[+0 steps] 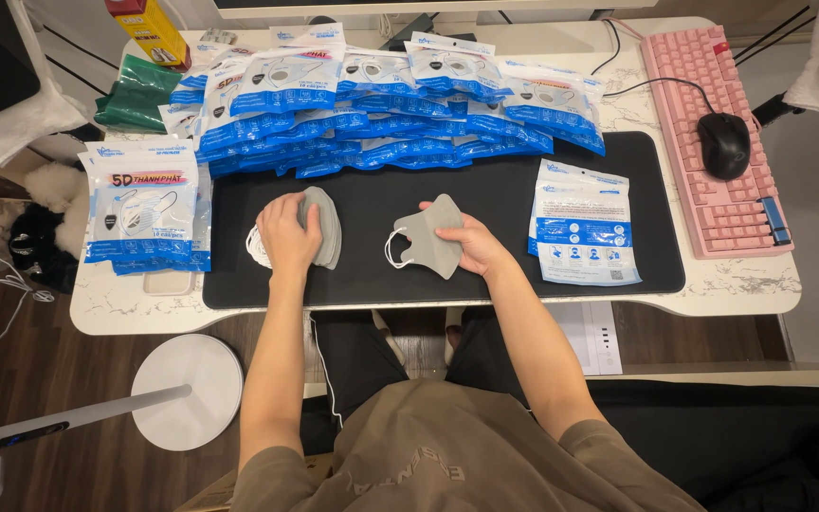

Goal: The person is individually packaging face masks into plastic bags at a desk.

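left hand [284,233] pressed flat on grey mask stack [322,226], right hand [469,243] pinching single grey mask [427,238], black desk mat [485,284], packets behind

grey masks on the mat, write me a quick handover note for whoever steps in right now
Left hand: resting flat on the stack of grey masks at mat left-centre, no closed grip.
Right hand: holding one single grey mask just above the black mat.
Pouch lying back-side up to the right of that hand; whether it is open, I cannot tell.
Done: many blue-and-white packs piled along the mat's far edge, and a few packs at its left.
Left: the stack and the single mask are still unbagged.
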